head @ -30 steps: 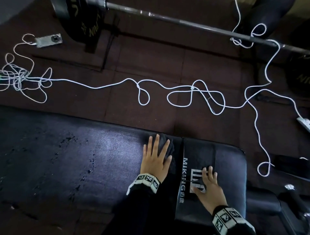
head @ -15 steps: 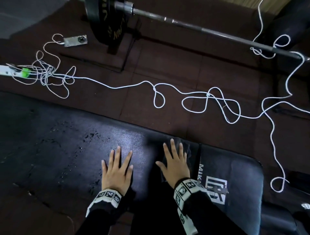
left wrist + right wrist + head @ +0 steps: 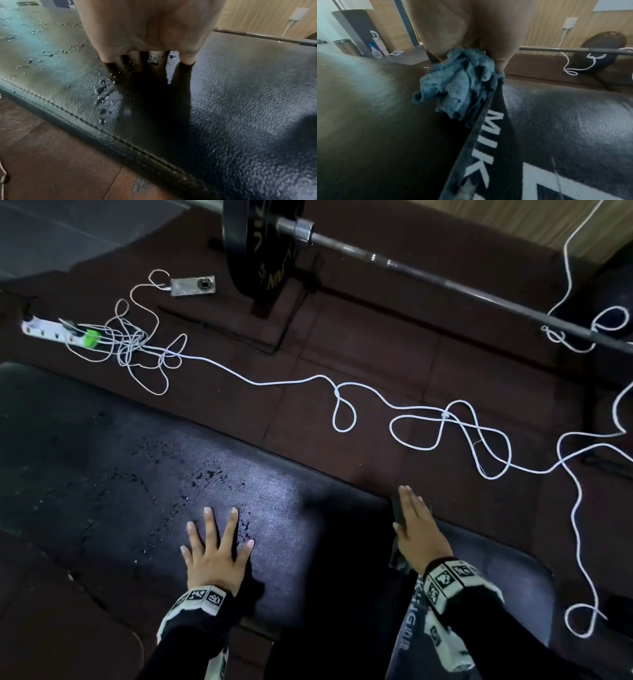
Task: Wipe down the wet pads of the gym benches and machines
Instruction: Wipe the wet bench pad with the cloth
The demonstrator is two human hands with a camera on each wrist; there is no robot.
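The long black bench pad carries water droplets left of centre, also seen as beads near the seam. My left hand lies flat on this pad with fingers spread, fingertips among the drops, and holds nothing; the left wrist view shows the palm pressed down. My right hand rests with straight fingers on a dark grey cloth at the gap between the long pad and the logo seat pad. The cloth is bunched under that palm.
A white cable snakes over the dark floor beyond the bench to a power strip. A barbell with a black plate lies further back beside a small silver device. A spray bottle stands by the wall.
My left hand left the cloth and slid left onto the wet part of the pad. My right hand came off the seat pad's logo and now lies on the cloth.
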